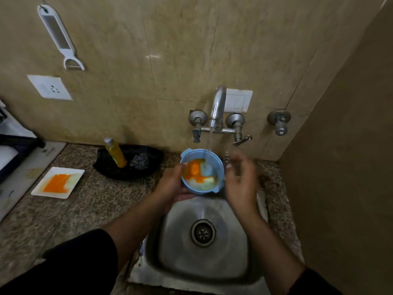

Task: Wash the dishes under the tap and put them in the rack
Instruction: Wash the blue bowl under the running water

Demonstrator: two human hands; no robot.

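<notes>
A light blue bowl (pixel 213 184) smeared with orange and white residue is held over the steel sink (pixel 180 262), right under the running tap (pixel 218 107). Water streams into the bowl. My left hand (pixel 172 184) grips the bowl's left rim and underside. My right hand (pixel 241 182) hovers just right of the bowl, blurred, fingers spread, apparently holding nothing. A white square plate (pixel 74 173) with orange streaks lies on the counter to the left.
A black dish (pixel 153 156) behind the sink's left holds a yellow soap bottle (pixel 116 154) and a steel scrubber (pixel 139 161). A stove edge (pixel 25 167) sits far left. A wall (pixel 340 188) closes in on the right. No rack is in view.
</notes>
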